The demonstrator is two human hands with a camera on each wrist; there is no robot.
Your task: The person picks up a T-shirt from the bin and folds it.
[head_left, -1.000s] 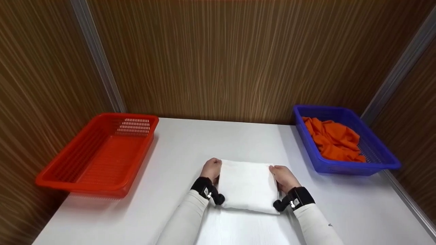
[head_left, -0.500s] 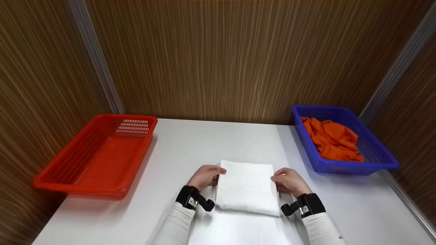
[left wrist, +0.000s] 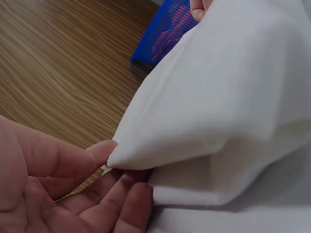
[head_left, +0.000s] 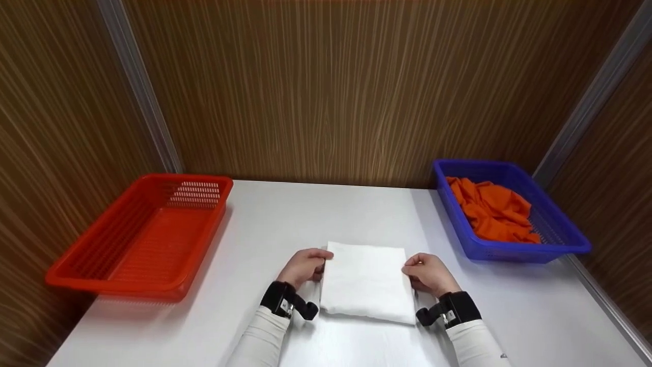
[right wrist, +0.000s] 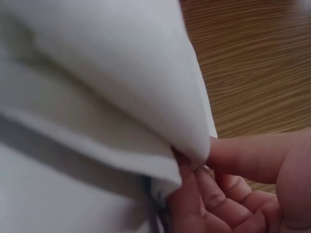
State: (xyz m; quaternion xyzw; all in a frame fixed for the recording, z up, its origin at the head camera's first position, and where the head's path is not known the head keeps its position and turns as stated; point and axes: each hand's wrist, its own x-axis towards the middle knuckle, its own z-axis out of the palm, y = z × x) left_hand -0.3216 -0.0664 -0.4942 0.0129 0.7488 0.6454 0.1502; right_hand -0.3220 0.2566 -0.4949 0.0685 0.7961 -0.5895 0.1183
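A white cloth [head_left: 368,283], folded into a flat square of several layers, lies at the front middle of the white table. My left hand [head_left: 305,266] pinches its left edge near the far corner, thumb on top and fingers beneath. On the opposite side my right hand [head_left: 430,272] pinches the right edge the same way. In the left wrist view the cloth [left wrist: 218,97] bulges up, with the thumb and fingers of the left hand [left wrist: 73,184] at its corner. Loose layers of the cloth [right wrist: 112,73] show in the right wrist view, their edge between thumb and fingers of the right hand [right wrist: 233,184].
A red plastic basket [head_left: 204,239] with nothing in it stands on the left of the table [head_left: 285,209]. At the back right, a blue basket [head_left: 509,251] holds a crumpled orange cloth [head_left: 491,211]. Wood-grain panels [head_left: 305,92] wall the table in at the back and sides.
Both hands have shifted outward and regripped the white cloth's side edges, thumbs now on top. The cloth lies almost where it was, and the last half second shows little movement.
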